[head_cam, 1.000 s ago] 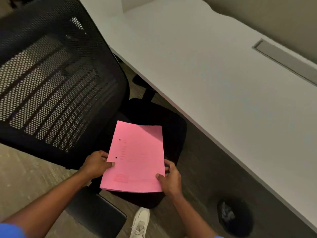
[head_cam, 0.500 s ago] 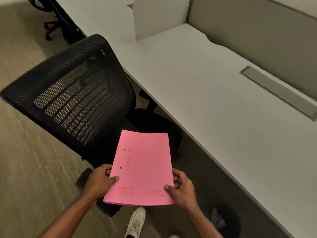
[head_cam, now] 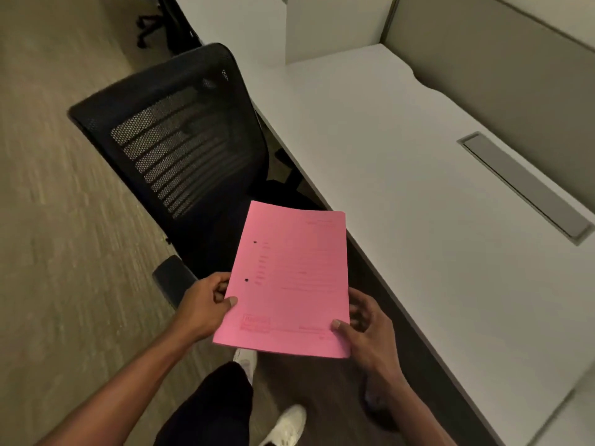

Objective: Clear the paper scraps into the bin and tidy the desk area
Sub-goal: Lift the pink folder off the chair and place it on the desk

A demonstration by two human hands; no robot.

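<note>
A pink folder (head_cam: 291,281) with two punched holes near its left edge is held flat in front of me, over the chair seat and floor. My left hand (head_cam: 206,304) grips its lower left edge, thumb on top. My right hand (head_cam: 367,329) grips its lower right corner, thumb on top and fingers under it. The white desk (head_cam: 418,194) runs along the right, its near edge just right of the folder. The bin, dark and mostly hidden behind my right forearm, shows at the floor by the desk (head_cam: 376,410). No loose paper scraps show.
A black mesh office chair (head_cam: 180,149) stands left of the desk, its back towards me. A grey cable hatch (head_cam: 524,185) is set in the desk. Grey partition panels (head_cam: 483,69) back the desk. My legs and white shoes (head_cam: 283,426) are below.
The folder has come up off the chair seat and closer to me. My view has risen and pulled back, so more of the chair back and desk show, and the bin has slipped behind my arm.
</note>
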